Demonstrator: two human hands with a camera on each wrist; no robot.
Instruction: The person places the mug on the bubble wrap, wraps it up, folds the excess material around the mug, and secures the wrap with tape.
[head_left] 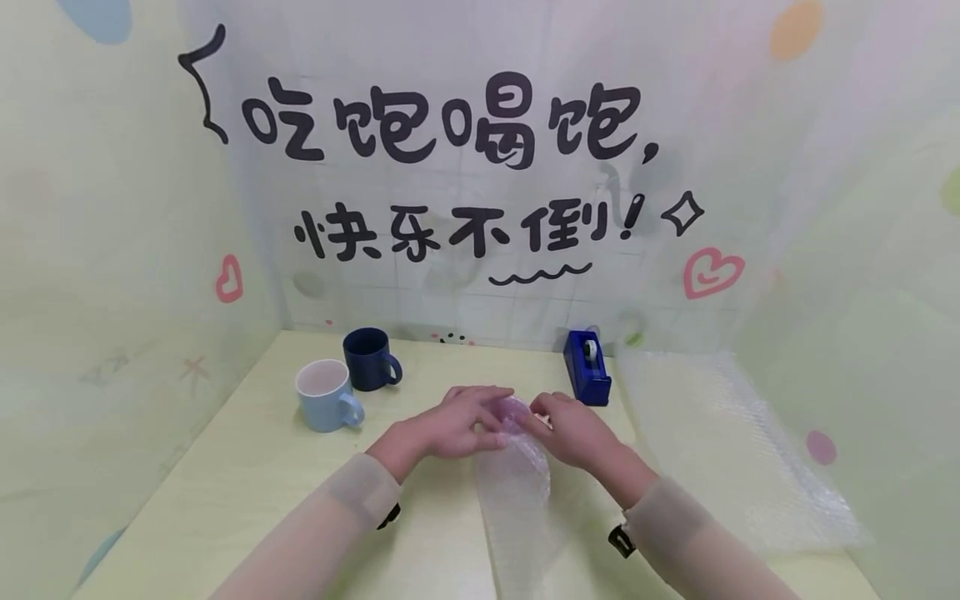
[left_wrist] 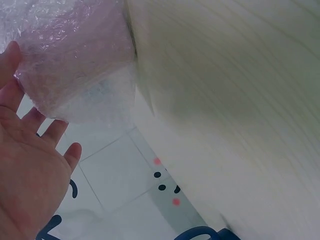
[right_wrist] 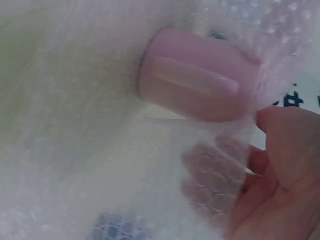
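Observation:
A pink cup (right_wrist: 200,75) lies on its side within a sheet of bubble wrap (head_left: 513,517), between my two hands at the middle of the table. My left hand (head_left: 453,425) holds the wrapped cup from the left. In the left wrist view its fingertips (left_wrist: 59,129) lie along the edge of the wrap, with the other fingers spread. On the other side, my right hand (head_left: 577,429) pinches the wrap by the cup's end. Some of its fingers show blurred through the clear plastic in the right wrist view. The wrap's long tail runs toward me.
A light blue mug (head_left: 324,404) and a dark blue mug (head_left: 366,362) stand at the back left. Behind my right hand is a blue tape dispenser (head_left: 587,371). More bubble wrap sheets (head_left: 697,450) lie flat on the right. Printed curtain-like walls (head_left: 465,308) enclose the table.

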